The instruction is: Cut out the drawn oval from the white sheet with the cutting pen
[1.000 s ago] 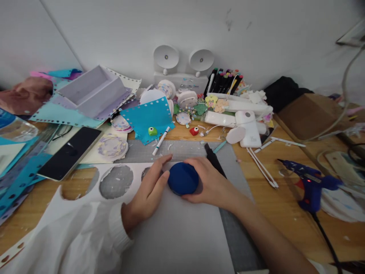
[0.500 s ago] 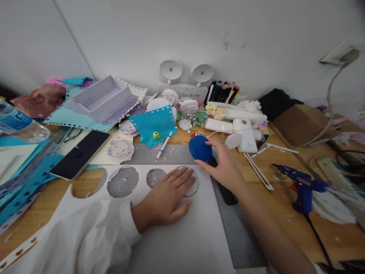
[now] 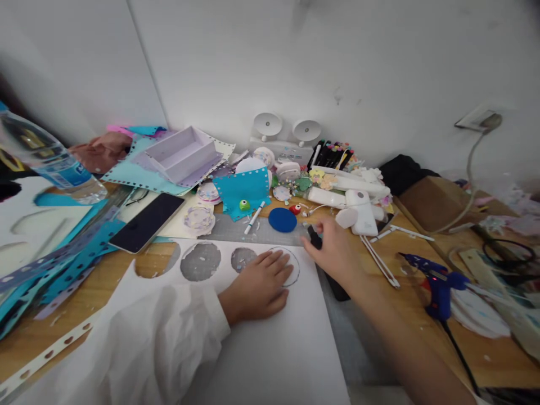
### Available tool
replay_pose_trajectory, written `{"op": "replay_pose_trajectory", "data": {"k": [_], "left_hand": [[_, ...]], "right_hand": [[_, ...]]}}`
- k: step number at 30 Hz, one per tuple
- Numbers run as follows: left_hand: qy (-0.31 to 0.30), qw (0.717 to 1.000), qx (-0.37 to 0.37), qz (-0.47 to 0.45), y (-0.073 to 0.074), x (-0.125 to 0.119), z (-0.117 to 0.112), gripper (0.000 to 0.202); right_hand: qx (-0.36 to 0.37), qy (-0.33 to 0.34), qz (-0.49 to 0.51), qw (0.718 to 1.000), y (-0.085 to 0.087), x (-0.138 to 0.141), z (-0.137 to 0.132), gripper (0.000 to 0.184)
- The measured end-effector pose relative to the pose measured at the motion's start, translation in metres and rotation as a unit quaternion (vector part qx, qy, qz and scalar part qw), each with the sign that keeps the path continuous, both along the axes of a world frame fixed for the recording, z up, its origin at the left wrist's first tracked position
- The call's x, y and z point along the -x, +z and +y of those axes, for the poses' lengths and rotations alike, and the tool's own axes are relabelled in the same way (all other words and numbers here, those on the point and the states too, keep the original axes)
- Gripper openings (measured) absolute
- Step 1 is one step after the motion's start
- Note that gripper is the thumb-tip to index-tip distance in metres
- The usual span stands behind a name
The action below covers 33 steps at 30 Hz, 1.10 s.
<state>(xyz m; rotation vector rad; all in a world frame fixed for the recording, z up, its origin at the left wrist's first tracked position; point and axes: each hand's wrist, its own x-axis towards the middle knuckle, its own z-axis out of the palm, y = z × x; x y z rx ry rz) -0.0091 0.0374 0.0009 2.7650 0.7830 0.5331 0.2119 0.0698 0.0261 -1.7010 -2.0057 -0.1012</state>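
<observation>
My left hand [image 3: 264, 285] lies flat with its fingers spread on a large white sheet [image 3: 270, 349]. Its fingertips cover part of a circle [image 3: 297, 269] drawn in dark line on that sheet. To the left of this hand, round holes have been cut through the sheet. My right hand [image 3: 333, 250] hovers over a long black tool [image 3: 314, 237] on the cutting mat, thumb and fingers apart on either side of it; its exact kind is partly hidden. A blue round disc [image 3: 282, 220] rests on the mat just beyond the sheet's top edge, apart from both hands.
A blue glue gun [image 3: 436, 281] with a lit red light stands at right, its cord trailing forward. A phone [image 3: 147, 223], white-capped marker [image 3: 254, 217] and water bottle [image 3: 63, 169] lie left. Craft pieces, pens [image 3: 331, 154] and a white box [image 3: 181, 154] crowd the back.
My right hand has let go of the blue disc, which now lies flat on the mat, and has moved down to the black tool. My left hand stays on the sheet. The view has shifted.
</observation>
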Motion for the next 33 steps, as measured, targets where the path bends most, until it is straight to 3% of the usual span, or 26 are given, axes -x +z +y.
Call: {"op": "replay_pose_trajectory", "data": {"k": [4,7,11,13,15,17,19,21,23,26,31,33], "left_hand": [[0.021,0.999,-0.013,-0.022,0.005,0.0,-0.001,0.019],[0.034,0.998,-0.022,-0.041,0.007,0.0,-0.002,0.02],[0.055,0.995,-0.011,-0.078,0.005,0.003,-0.003,0.031],[0.075,0.992,0.006,-0.1,0.005,0.006,-0.003,0.037],[0.102,0.987,0.028,-0.123,0.006,0.008,-0.004,0.039],[0.132,0.979,0.056,-0.145,0.007,0.01,-0.003,0.041],[0.159,0.969,0.09,-0.166,0.006,0.011,-0.001,0.043],[0.193,0.954,0.131,-0.189,0.003,0.011,0.002,0.044],[0.235,0.931,0.177,-0.217,-0.001,0.011,0.007,0.044],[0.286,0.888,0.246,-0.265,-0.008,0.011,0.013,0.041],[0.313,0.822,0.336,-0.337,-0.011,0.01,0.017,0.036],[0.316,0.796,0.365,-0.365,-0.01,0.01,0.017,0.036]], "right_hand": [[0.094,-0.064,0.035,0.993,-0.012,-0.019,-0.034,0.032],[0.129,-0.052,0.079,0.987,-0.017,-0.026,-0.044,0.022],[0.149,0.004,0.137,0.979,-0.005,-0.025,-0.046,0.016],[0.184,0.024,0.239,0.953,0.006,-0.021,-0.046,0.019],[0.233,0.038,0.405,0.883,0.017,-0.017,-0.046,0.026],[0.274,0.053,0.561,0.779,0.027,-0.013,-0.046,0.032],[0.29,0.076,0.656,0.693,0.033,-0.01,-0.046,0.037],[0.28,0.106,0.72,0.626,0.037,-0.007,-0.047,0.037],[0.254,0.129,0.761,0.582,0.04,-0.004,-0.05,0.031],[0.229,0.129,0.781,0.566,0.039,0.001,-0.053,0.029],[0.176,0.122,0.781,0.587,0.032,0.005,-0.045,0.011],[0.166,0.115,0.783,0.588,0.028,0.005,-0.042,0.014]]}}
